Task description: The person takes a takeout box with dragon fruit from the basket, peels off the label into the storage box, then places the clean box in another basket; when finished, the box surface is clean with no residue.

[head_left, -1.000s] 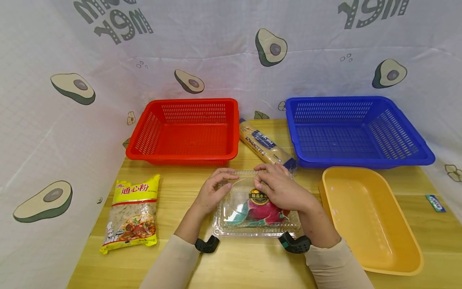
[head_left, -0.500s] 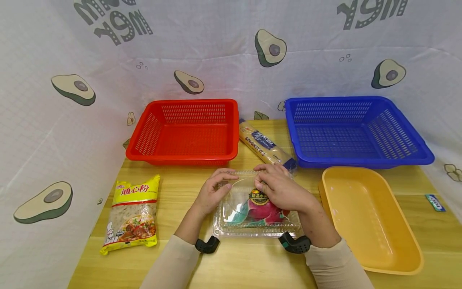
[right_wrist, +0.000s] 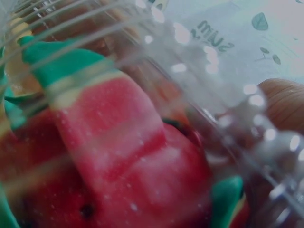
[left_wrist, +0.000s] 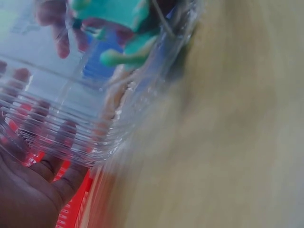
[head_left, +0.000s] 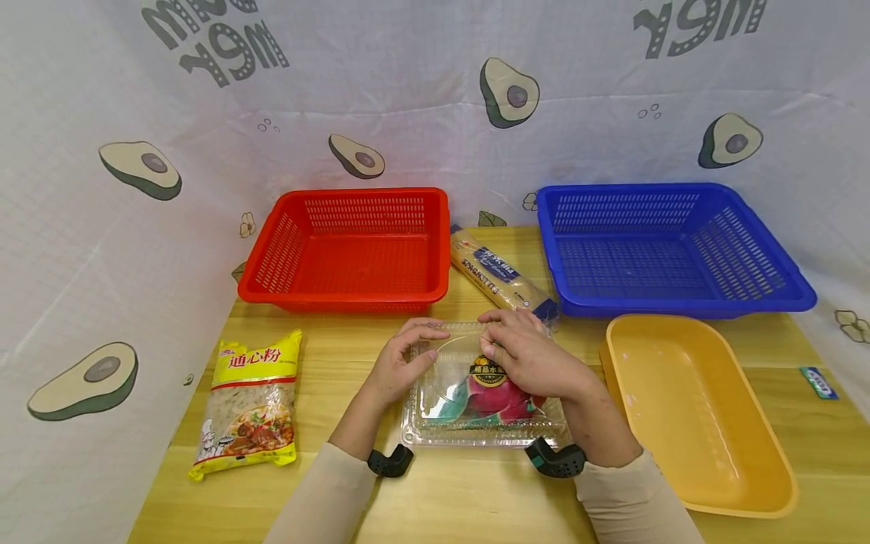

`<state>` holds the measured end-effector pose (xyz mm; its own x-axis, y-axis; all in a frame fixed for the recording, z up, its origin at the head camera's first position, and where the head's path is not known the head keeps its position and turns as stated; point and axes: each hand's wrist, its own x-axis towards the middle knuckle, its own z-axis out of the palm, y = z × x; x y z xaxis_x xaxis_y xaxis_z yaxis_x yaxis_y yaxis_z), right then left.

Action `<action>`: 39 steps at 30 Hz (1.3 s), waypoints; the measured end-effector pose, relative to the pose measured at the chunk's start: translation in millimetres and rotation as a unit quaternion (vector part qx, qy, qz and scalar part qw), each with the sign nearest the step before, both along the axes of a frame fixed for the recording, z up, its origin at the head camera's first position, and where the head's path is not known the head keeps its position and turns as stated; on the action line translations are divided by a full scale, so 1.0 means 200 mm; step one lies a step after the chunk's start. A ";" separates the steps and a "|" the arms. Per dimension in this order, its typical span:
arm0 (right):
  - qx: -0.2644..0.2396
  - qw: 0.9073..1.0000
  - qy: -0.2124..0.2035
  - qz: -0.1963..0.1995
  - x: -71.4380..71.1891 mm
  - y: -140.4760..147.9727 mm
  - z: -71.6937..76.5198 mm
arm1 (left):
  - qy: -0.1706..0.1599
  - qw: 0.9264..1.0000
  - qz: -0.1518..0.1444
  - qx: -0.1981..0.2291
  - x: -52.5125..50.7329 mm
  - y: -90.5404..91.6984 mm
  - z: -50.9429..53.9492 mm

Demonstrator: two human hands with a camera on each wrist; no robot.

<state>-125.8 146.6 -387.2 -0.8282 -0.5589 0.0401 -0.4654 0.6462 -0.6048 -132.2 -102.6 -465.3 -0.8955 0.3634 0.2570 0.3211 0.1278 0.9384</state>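
Note:
A clear plastic container lies at the middle of the table, with red and green pieces and a black-and-gold label under its lid. At its far left corner my left hand grips the edge, thumb over the lid. My right hand holds the far right part with bent fingers; some fingertips are hidden. The left wrist view shows the left hand against the container's ribbed side. In the right wrist view, red and green pieces fill the container, and the right hand is beyond its edge.
Behind stand a red basket and a blue basket, with a spaghetti pack between them. A yellow tub is at the right, beside a small packet. A yellow pasta bag lies at the left.

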 end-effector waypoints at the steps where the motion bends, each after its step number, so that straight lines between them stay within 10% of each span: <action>1: -0.001 1.000 0.000 0.000 0.00 0.00 0.00 | 0.002 1.000 -0.001 0.001 0.00 0.00 0.00; 39: -0.037 0.999 -0.011 -0.012 0.00 0.00 0.00 | -0.006 1.000 -0.006 0.014 0.00 0.00 0.01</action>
<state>-125.0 147.3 -387.3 -0.8423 -0.5355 0.0616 -0.4364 0.6104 -0.6611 -131.9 -102.4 -463.4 -0.8946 0.3661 0.2563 0.3109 0.0980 0.9454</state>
